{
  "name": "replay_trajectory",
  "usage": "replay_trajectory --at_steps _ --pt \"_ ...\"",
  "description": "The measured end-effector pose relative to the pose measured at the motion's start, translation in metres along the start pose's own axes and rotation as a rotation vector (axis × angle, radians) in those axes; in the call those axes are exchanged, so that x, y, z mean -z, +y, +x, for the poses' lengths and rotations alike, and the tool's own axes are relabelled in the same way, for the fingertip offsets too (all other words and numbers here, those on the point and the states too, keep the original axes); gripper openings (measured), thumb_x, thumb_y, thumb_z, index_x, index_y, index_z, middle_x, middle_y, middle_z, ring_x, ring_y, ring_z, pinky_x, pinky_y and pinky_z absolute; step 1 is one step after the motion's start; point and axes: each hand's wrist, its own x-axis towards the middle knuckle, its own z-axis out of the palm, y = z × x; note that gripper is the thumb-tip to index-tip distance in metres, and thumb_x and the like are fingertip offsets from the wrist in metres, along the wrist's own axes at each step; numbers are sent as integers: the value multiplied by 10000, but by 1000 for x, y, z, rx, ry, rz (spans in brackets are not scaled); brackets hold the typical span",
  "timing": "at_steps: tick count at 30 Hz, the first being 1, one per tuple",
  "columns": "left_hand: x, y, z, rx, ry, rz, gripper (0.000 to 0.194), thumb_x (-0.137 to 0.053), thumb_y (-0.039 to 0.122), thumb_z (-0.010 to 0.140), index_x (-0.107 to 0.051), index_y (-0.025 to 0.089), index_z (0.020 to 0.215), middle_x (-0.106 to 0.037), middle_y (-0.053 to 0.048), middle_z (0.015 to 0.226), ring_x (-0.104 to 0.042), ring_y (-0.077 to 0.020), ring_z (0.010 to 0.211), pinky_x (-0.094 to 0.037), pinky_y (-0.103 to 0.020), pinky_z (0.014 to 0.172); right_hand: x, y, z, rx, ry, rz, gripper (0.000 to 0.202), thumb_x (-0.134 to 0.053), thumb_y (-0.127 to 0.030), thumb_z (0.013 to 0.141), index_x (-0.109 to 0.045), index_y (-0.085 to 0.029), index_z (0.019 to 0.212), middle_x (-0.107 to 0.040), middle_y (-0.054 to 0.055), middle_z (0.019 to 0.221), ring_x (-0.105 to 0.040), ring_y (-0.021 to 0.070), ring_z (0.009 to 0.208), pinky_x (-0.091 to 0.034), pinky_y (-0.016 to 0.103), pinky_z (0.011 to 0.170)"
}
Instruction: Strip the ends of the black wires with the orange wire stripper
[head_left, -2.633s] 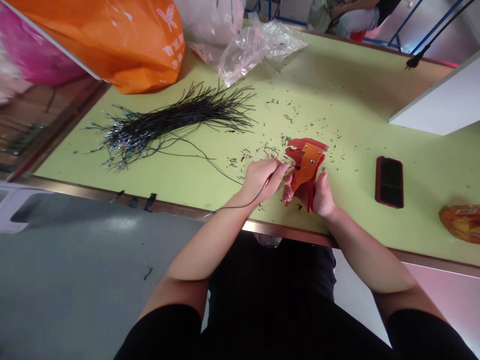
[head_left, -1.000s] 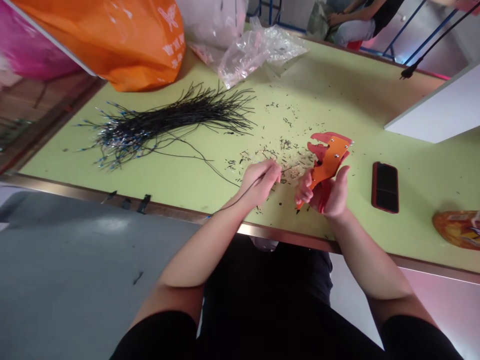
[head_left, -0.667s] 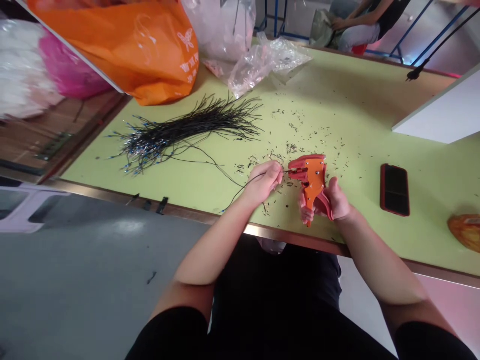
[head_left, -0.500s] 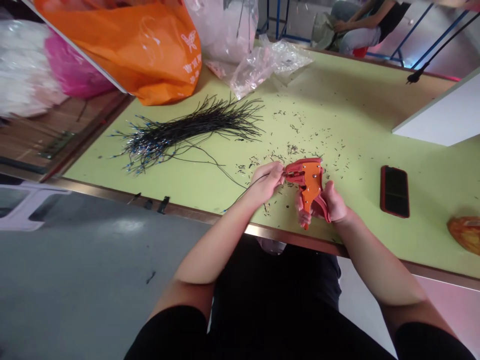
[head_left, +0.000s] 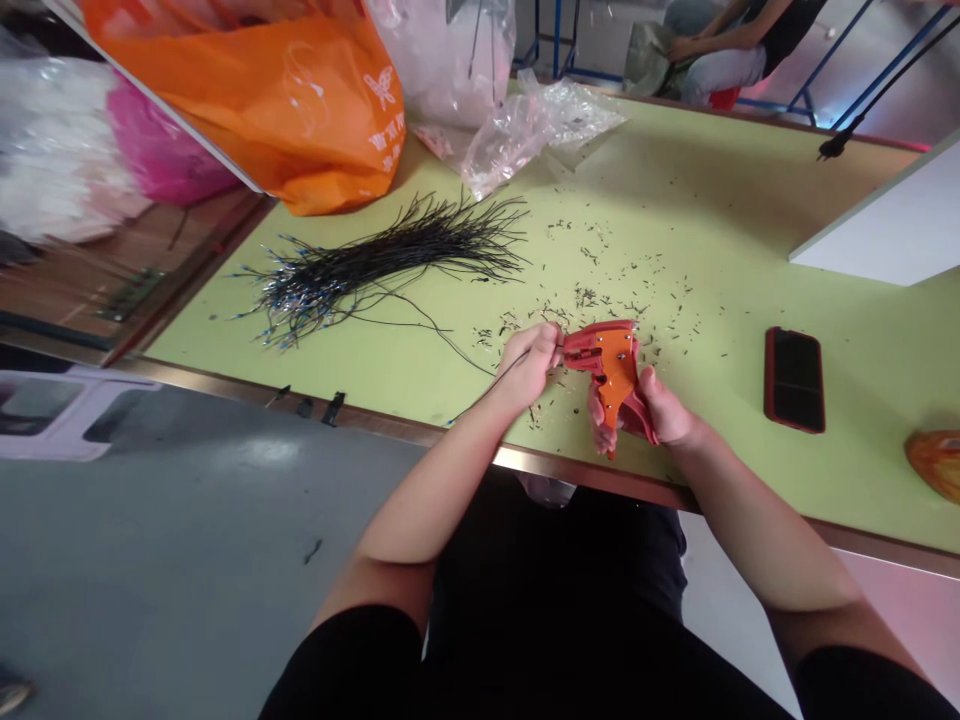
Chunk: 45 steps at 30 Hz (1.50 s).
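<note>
My right hand [head_left: 643, 410] is wrapped round the handles of an orange and red wire stripper [head_left: 616, 365], whose jaws point left. Between the fingertips of my left hand [head_left: 531, 365] is a thin black wire [head_left: 487, 388], pinched close to the jaws. Its tail runs back over my left wrist to a small blue tip near the table edge. Whether the wire's end lies inside the jaws I cannot tell. Left of my hands lies a bundle of black wires [head_left: 390, 245] with blue and silvery tips at its left end. Dark wire scraps [head_left: 586, 297] are scattered around the tool.
On the green table [head_left: 705, 220] a phone [head_left: 795, 380] lies to the right, with an orange object [head_left: 934, 462] beyond it. An orange bag [head_left: 300, 110] and clear plastic bags [head_left: 517, 130] stand at the back. A white panel [head_left: 885, 225] juts in at right; a person [head_left: 724, 60] sits behind.
The wire stripper in my right hand has shifted slightly left and its handles look squeezed a little closer. My left hand still pinches the wire by the jaws. The view has turned slightly.
</note>
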Motion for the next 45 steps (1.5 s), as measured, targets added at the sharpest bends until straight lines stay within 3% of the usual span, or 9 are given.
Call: replay_trajectory --at_steps 3,7,14,22,27,31,39,45 --pt "1 -5 2 23 53 -29 766 -380 952 961 -494 245 691 -427 48 540 -383 -121 489 -319 -286 479 2 -1 0 4 -23 9 819 -471 -954 945 -717 -174 981 -697 30 716 -698 187 626 -651 344 649" --pt "1 -9 0 -13 33 -1 756 -335 902 1013 -509 240 689 -447 41 555 -411 -126 505 -350 -289 505 1 -2 2 -5 26 -21 825 -450 -970 938 -709 -188 984 -691 27 715 -704 196 637 -635 340 640" --pt "1 6 -2 -81 -27 91 786 -286 914 1008 -412 243 618 -464 23 544 -471 -135 520 -396 -303 531 -1 -1 4 39 66 -34 777 -489 -934 957 -718 -192 970 -703 31 720 -691 189 604 -645 353 612" --pt "0 7 -3 -103 -46 132 836 -215 953 983 -478 230 656 -512 11 575 -491 -144 551 -369 -309 581 -3 3 8 48 70 13 752 -530 -898 973 -721 -175 894 -668 6 633 -661 163 529 -642 314 580" --pt "3 -1 -3 -92 -11 9 655 -421 774 1073 -525 220 738 -542 13 677 -489 -141 641 -371 -307 648 -2 3 9 64 105 32 732 -551 -894 966 -713 -184 887 -648 -5 623 -637 152 520 -639 308 574" --pt "6 -7 0 -80 0 -80 570 -606 733 1019 -545 226 767 -492 34 675 -443 -133 649 -354 -283 630 2 4 7 82 126 36 731 -526 -890 981 -710 -188 900 -647 -3 635 -635 152 530 -640 316 583" --pt "5 10 4 0 -148 -255 609 -677 735 973 -547 211 692 -429 75 537 -335 -76 466 -257 -235 492 -1 1 8 61 121 26 722 -541 -908 958 -695 -209 866 -625 -18 619 -619 158 518 -632 332 568" --pt "5 11 4 14 -132 -241 622 -708 744 946 -549 205 678 -421 75 526 -347 -73 471 -266 -221 489 0 3 9 64 117 -2 709 -540 -889 976 -680 -204 861 -616 -30 600 -611 142 499 -610 299 538"
